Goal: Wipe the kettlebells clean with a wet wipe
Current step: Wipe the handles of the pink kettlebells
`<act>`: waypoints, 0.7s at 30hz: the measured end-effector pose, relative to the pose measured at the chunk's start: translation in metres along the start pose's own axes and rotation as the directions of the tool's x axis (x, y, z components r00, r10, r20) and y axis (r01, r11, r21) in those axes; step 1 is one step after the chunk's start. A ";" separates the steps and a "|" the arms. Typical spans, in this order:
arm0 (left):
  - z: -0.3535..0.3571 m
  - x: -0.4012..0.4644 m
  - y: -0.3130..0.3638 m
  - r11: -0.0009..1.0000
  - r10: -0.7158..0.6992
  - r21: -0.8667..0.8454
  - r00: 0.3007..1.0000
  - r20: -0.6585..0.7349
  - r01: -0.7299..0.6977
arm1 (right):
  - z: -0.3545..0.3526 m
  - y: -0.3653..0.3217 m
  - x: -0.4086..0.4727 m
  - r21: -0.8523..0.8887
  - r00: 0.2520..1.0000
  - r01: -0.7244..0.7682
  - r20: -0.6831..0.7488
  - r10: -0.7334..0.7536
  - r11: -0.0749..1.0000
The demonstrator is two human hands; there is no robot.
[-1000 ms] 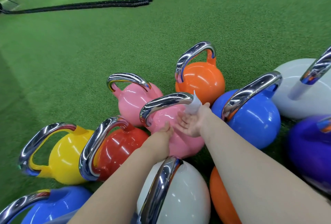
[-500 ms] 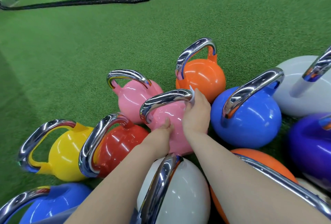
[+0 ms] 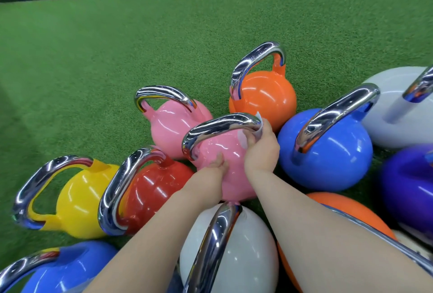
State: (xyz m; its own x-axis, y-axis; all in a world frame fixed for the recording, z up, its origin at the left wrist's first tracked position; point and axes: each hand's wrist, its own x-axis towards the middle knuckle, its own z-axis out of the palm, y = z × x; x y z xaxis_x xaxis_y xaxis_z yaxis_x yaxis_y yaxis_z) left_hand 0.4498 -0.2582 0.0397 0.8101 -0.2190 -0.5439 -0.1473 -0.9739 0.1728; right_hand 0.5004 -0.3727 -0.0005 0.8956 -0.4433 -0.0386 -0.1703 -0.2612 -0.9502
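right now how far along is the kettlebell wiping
Done: nothing shows as finished; clean and unwiped bells look alike. In hand: right hand presses the wet wipe at the handle end of the near pink kettlebell, left hand steadying its body. Left: cannot tell; maybe the other bells.

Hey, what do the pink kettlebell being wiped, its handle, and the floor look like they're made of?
Nearer pink kettlebell: a glossy coated or painted shell, judging by sharp white light streaks; what is under it cannot be told. Its handle: polished chrome-like metal with mirror reflections. The floor: green artificial turf with a short fibrous texture. The wipe in the right hand looks like thin white cloth or paper.
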 end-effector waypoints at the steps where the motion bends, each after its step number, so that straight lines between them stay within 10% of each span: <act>1: 0.000 0.000 0.000 1.000 -0.001 0.003 1.000 0.006 0.001 | 0.001 0.000 0.000 0.017 0.999 -0.050 -0.006 0.050 0.999; 21: -0.005 -0.004 0.004 0.999 0.015 0.043 1.000 0.007 -0.015 | -0.009 0.008 0.014 -0.071 0.917 -0.363 0.150 0.370 0.929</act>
State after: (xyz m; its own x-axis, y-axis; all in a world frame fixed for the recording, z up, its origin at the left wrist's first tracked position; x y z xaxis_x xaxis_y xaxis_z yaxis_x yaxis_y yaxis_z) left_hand 0.4486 -0.2606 0.0464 0.8040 -0.2338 -0.5468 -0.1835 -0.9721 0.1458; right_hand 0.5078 -0.3887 -0.0061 0.8197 -0.3747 -0.4333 -0.5128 -0.1427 -0.8466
